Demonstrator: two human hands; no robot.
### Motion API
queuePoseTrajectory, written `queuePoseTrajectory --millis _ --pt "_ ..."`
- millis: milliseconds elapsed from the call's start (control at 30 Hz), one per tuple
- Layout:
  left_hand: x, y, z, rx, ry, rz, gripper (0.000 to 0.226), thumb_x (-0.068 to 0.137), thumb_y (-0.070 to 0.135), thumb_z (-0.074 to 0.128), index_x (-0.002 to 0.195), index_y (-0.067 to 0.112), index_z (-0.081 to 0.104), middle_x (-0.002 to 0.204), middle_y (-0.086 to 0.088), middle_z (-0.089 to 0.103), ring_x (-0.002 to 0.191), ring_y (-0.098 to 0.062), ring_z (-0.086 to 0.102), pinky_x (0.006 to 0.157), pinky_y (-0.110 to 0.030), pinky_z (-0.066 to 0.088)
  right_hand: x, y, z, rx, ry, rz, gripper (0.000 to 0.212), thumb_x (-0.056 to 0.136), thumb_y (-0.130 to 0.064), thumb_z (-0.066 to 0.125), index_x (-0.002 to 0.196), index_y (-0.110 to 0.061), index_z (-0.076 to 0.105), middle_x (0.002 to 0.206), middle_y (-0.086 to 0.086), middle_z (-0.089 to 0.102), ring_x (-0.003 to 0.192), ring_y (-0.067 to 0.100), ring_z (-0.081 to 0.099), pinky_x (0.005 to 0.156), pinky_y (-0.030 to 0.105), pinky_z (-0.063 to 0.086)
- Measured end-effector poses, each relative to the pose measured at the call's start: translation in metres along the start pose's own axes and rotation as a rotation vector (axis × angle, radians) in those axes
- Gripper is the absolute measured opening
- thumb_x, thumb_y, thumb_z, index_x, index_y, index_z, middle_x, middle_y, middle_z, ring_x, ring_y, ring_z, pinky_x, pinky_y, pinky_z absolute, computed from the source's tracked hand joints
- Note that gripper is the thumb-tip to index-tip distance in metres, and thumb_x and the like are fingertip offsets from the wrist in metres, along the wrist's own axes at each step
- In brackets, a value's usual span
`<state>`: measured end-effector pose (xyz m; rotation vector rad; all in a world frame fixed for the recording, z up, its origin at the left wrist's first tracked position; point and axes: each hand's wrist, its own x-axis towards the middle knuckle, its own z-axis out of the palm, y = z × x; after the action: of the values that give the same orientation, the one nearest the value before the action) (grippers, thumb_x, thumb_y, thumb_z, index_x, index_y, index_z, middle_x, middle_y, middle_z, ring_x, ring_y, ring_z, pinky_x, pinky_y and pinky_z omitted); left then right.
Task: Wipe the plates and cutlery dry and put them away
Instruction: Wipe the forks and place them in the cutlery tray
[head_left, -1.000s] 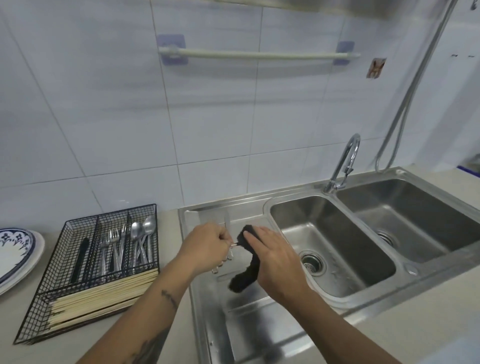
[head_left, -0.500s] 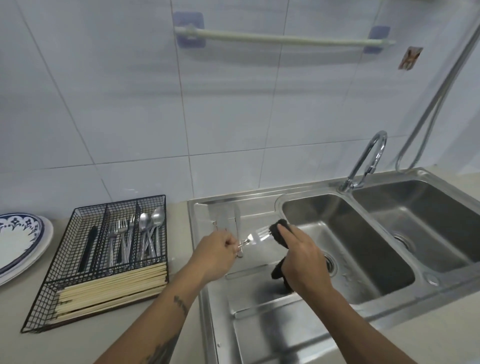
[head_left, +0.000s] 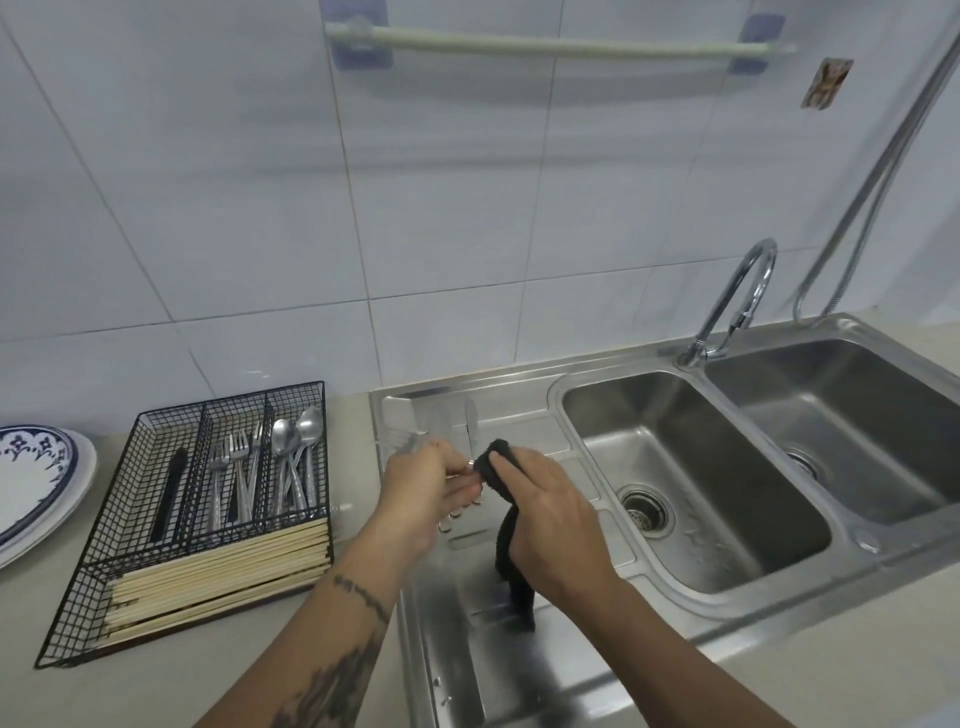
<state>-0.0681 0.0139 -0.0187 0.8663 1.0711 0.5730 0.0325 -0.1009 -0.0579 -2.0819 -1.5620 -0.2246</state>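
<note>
Leftmost, I see plates (head_left: 36, 483), then the wire tray (head_left: 156, 519) of cutlery, then my left hand (head_left: 423, 493) pinching a fork (head_left: 402, 441) over the drainboard (head_left: 519, 675), its handle wrapped in the black cloth (head_left: 501, 467) my right hand (head_left: 550, 525) grips.

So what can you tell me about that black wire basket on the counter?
The wire basket is a black mesh tray, lying flat on the counter left of the sink. Dividers split it into three narrow back sections and one long front section. They hold a dark utensil, forks, spoons, and pale chopsticks laid crosswise in front. Neither hand touches it.
</note>
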Motion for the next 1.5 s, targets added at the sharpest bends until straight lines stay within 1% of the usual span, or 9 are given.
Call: queuePoseTrajectory --millis 167,300,433,533,700,967,1267,1400,1500 --pt "-0.002 0.001 0.000 -0.027 0.062 -0.015 0.017 0.091 -0.006 0.056 0.080 0.008 0.060 0.072 -0.011 0.071 0.074 -0.025 0.073 0.069 -0.032 0.057 -0.003 0.023 0.000 -0.043 -0.011 0.109 0.067 0.065 0.009 0.060 0.128 -0.014 0.061 0.125 0.002 0.062 0.112 0.025 0.056 0.095 0.042 0.051" --pt "-0.004 0.001 0.008 0.006 0.002 0.000 0.021 0.088 -0.007 0.054 0.076 0.010 0.058 0.058 -0.005 0.068 0.075 -0.027 0.069 0.066 -0.032 0.046 0.005 0.003 -0.002 -0.013 -0.016 -0.005 0.065 0.070 0.005 0.048 0.133 -0.013 0.056 0.130 0.004 0.058 0.120 0.024 0.050 0.107 0.039 0.040" --pt "-0.007 0.000 0.003 0.028 -0.102 0.043 0.020 0.093 -0.005 0.054 0.085 0.013 0.058 0.072 -0.008 0.073 0.078 -0.023 0.074 0.072 -0.035 0.046 0.005 0.019 -0.009 -0.035 -0.066 0.066 0.061 0.074 -0.001 0.070 0.131 -0.017 0.058 0.120 -0.001 0.063 0.103 0.022 0.057 0.083 0.031 0.048" --pt "-0.010 -0.005 -0.004 0.111 -0.148 0.125 0.016 0.095 -0.004 0.059 0.088 0.011 0.059 0.084 -0.016 0.076 0.084 -0.026 0.076 0.085 -0.046 0.050 0.005 0.033 -0.012 -0.002 -0.110 0.209 0.059 0.075 0.002 0.062 0.128 -0.023 0.061 0.108 -0.005 0.063 0.094 0.022 0.058 0.073 0.030 0.046" --pt "-0.009 -0.011 -0.007 0.200 -0.078 0.246 0.007 0.091 0.004 0.069 0.086 0.006 0.066 0.081 -0.015 0.077 0.086 -0.035 0.075 0.094 -0.061 0.052 0.009 0.031 -0.012 0.095 -0.009 0.205 0.064 0.072 0.010 0.052 0.128 -0.019 0.061 0.111 -0.001 0.064 0.097 0.026 0.060 0.076 0.038 0.054" --pt "0.000 -0.010 -0.001 -0.099 0.018 0.067 0.020 0.097 0.019 0.064 0.089 0.001 0.068 0.083 -0.013 0.078 0.082 -0.024 0.076 0.077 -0.033 0.057 0.014 -0.001 -0.005 -0.099 -0.022 -0.120 0.070 0.060 0.003 0.075 0.127 -0.011 0.060 0.123 0.006 0.063 0.114 0.027 0.058 0.102 0.038 0.044" --pt "0.004 -0.010 -0.004 -0.125 0.027 0.029 0.017 0.097 0.018 0.063 0.097 0.003 0.072 0.090 -0.011 0.078 0.085 -0.024 0.073 0.080 -0.034 0.055 0.017 -0.014 -0.008 -0.009 -0.053 -0.155 0.072 0.063 0.007 0.071 0.132 -0.009 0.057 0.130 0.008 0.060 0.118 0.023 0.052 0.098 0.035 0.048" --pt "0.003 -0.011 -0.012 -0.081 0.008 0.061 0.020 0.100 0.020 0.058 0.092 0.004 0.068 0.091 -0.010 0.078 0.089 -0.020 0.076 0.086 -0.035 0.053 0.015 0.007 -0.015 -0.030 -0.135 -0.002 0.069 0.064 -0.004 0.082 0.128 -0.014 0.060 0.124 0.003 0.063 0.110 0.024 0.058 0.093 0.039 0.054" --pt "0.007 -0.011 -0.019 -0.093 0.051 0.096 0.023 0.101 0.019 0.056 0.093 0.001 0.067 0.090 -0.013 0.078 0.085 -0.021 0.076 0.083 -0.035 0.055 0.018 0.008 -0.017 -0.037 -0.136 0.029 0.068 0.061 0.006 0.075 0.126 -0.012 0.063 0.120 0.004 0.065 0.105 0.026 0.060 0.086 0.037 0.055"
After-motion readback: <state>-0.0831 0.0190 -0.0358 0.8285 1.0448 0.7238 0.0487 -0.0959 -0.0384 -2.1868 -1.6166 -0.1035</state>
